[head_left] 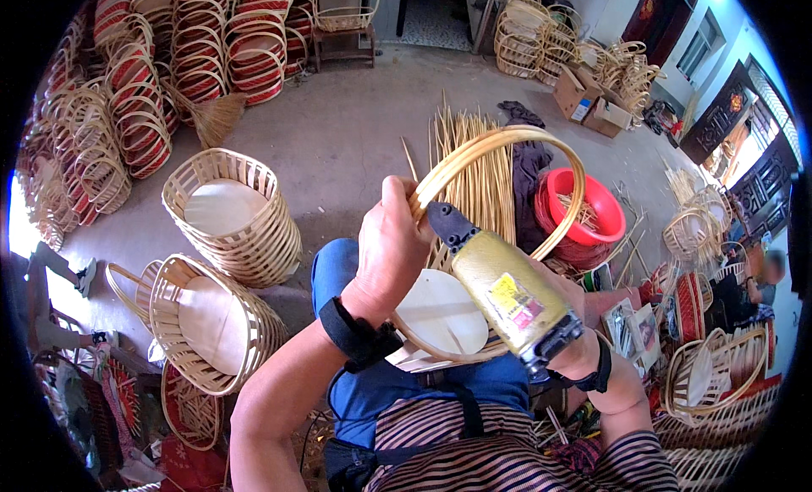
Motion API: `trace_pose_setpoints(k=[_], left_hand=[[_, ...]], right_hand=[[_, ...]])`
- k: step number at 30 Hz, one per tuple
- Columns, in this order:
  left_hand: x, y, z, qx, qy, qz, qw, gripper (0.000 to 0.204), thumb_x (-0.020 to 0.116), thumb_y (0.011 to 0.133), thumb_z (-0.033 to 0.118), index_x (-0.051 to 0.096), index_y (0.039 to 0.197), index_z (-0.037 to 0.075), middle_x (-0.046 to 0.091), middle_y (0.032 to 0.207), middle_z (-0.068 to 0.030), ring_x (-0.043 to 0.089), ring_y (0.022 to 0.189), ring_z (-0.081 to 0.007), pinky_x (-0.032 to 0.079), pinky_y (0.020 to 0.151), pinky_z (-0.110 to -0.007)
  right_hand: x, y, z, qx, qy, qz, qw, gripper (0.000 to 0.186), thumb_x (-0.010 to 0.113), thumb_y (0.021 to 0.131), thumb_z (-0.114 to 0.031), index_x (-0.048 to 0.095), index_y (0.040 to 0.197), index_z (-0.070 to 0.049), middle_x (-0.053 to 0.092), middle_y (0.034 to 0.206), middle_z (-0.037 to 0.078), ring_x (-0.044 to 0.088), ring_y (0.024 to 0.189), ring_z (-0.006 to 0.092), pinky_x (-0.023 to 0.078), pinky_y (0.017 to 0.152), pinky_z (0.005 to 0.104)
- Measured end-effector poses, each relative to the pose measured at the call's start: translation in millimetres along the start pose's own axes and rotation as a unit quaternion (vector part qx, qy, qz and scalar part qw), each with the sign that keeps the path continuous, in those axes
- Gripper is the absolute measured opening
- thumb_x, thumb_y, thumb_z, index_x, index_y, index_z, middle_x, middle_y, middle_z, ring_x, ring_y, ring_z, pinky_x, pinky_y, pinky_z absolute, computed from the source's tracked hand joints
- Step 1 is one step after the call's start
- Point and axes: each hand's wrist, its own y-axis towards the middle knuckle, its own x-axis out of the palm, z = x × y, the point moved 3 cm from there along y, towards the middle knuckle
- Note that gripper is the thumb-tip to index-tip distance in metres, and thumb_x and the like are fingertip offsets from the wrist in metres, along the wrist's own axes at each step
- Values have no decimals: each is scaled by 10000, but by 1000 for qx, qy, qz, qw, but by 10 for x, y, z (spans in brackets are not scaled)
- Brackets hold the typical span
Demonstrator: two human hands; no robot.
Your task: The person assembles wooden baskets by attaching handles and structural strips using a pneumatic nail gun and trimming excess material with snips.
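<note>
A woven basket with a pale oval base (441, 313) rests on my lap, its arched cane handle (499, 135) standing up from it. My left hand (391, 242) is closed round the left side of that handle. My right hand (575, 310) grips a gold-coloured staple gun (506, 291) with a black nose and black end cap; the tool hides most of its fingers. The gun's nose lies against or very near the handle beside my left fingers; whether it touches I cannot tell.
Stacked slatted baskets (283, 247) and another basket (266, 344) stand at my left. Ahead lie a bundle of thin canes (478, 166), a dark cloth (531, 158) and a red basin (611, 225). Many finished baskets (254, 60) fill the far left. Another person (765, 280) sits far right.
</note>
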Motion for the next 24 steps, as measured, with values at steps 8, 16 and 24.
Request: trace_pose_setpoints(k=[8, 16, 24], left_hand=[[-305, -520, -546, -20, -43, -7, 999, 252, 408, 757, 159, 486, 926, -10, 416, 1020, -147, 392, 942, -260, 299, 835, -338], [-921, -448, -1365, 66, 52, -144, 986, 329, 314, 845, 287, 478, 933, 15, 460, 848, -86, 426, 744, -164, 333, 710, -288], [-666, 38, -444, -24, -64, -76, 995, 292, 417, 814, 258, 405, 626, 34, 377, 584, 1, 341, 551, -79, 292, 518, -210]], right_hand=[[71, 167, 29, -23, 110, 42, 993, 704, 606, 552, -107, 305, 1179, 2, 463, 1051, 208, 470, 950, 340, 365, 825, 350], [-258, -405, 526, 123, 17, 210, 970, 208, 518, 701, -81, 517, 899, -16, 536, 590, 103, 528, 506, 220, 418, 463, 306], [-54, -2392, 2090, 385, 401, 493, 670, 160, 551, 707, -111, 492, 839, -43, 471, 640, 19, 443, 470, 105, 385, 401, 260]])
